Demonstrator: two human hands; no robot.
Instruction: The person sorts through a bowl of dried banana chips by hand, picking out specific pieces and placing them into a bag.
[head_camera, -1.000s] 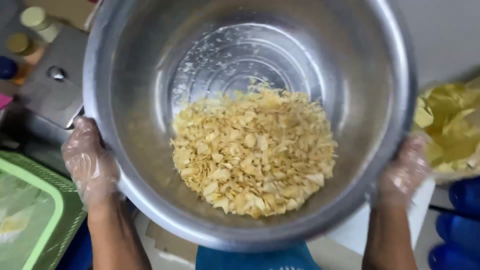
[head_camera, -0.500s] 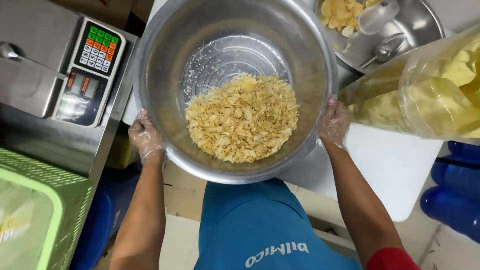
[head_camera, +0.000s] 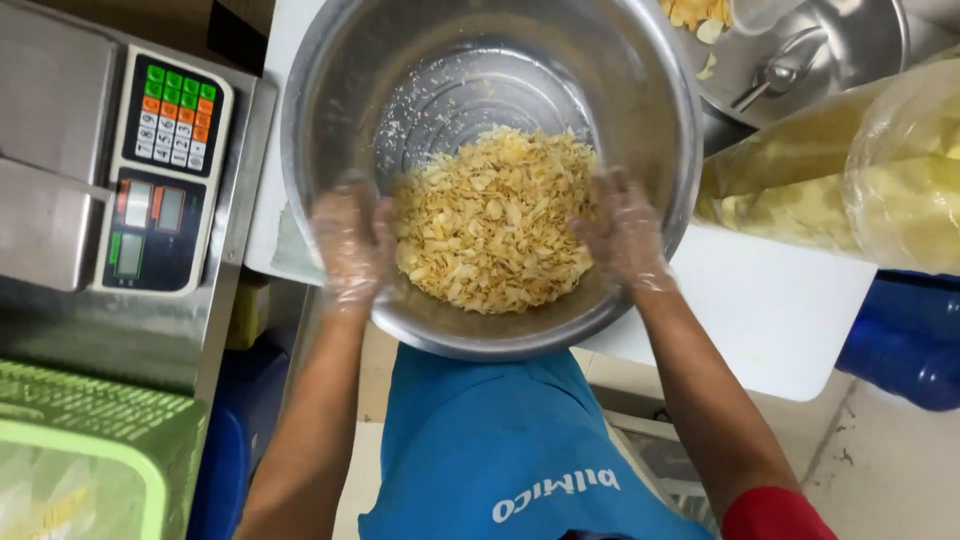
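You are at the mixing step — your gloved left hand and right hand, fingers spread and gripping nothing, flank the pale yellow chips heaped near-side in the large round steel bowl — next, scoop inward gently.

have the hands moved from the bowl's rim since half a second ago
Yes. Both the left hand and right hand went from the steel bowl rim inward, onto the chips.
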